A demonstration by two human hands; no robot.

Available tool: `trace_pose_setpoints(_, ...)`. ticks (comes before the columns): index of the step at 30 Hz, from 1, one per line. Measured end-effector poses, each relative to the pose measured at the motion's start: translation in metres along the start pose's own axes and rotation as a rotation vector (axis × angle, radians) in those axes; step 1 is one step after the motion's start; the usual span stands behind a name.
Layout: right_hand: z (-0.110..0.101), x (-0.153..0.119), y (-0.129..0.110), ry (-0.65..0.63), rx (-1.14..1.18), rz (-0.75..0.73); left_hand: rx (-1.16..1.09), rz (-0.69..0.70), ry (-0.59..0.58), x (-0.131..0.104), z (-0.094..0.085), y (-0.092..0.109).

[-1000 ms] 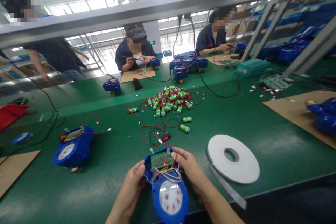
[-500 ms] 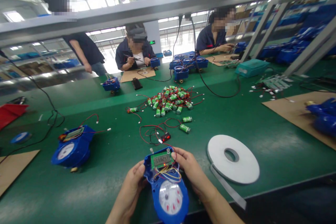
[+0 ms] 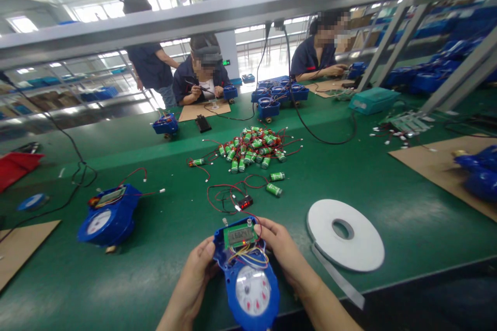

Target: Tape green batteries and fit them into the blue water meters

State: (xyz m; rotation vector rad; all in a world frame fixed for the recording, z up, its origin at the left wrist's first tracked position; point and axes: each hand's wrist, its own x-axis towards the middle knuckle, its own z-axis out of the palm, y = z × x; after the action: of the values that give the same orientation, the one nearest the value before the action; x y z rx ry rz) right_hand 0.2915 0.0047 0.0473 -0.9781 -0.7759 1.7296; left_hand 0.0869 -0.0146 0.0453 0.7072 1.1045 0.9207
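Observation:
Between my two hands is a blue meter (image 3: 252, 292) with a round white dial, coloured wires and a green circuit board (image 3: 238, 236) with a lit display. My left hand (image 3: 198, 269) grips the left side of its housing. On the right side my right hand (image 3: 281, 248) holds it, the thumb at the board's edge. A red wire runs from the meter to a small module (image 3: 245, 202) with red digits just beyond it. Two green batteries (image 3: 274, 190) lie near that module, in front of a heap of wired green batteries (image 3: 252, 147).
A roll of white tape (image 3: 345, 235) lies at the right, its loose end over the table edge. Another blue meter (image 3: 108, 217) sits at the left. Cardboard sheets (image 3: 435, 165) flank the workspace. Across the bench, people (image 3: 202, 75) sit beneath a metal beam (image 3: 233, 10).
The standing person at the back left has moved right and turned. The digits on the meter's display and the small module differ. My hands and the meter hold nearly the same place.

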Motion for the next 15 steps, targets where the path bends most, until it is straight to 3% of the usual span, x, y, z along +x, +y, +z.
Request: trace_pose_setpoints(15, -0.0014, 0.0018, 0.0029, -0.001, 0.003, -0.001, 0.008, 0.006, -0.015, -0.0004, 0.0005, 0.0009)
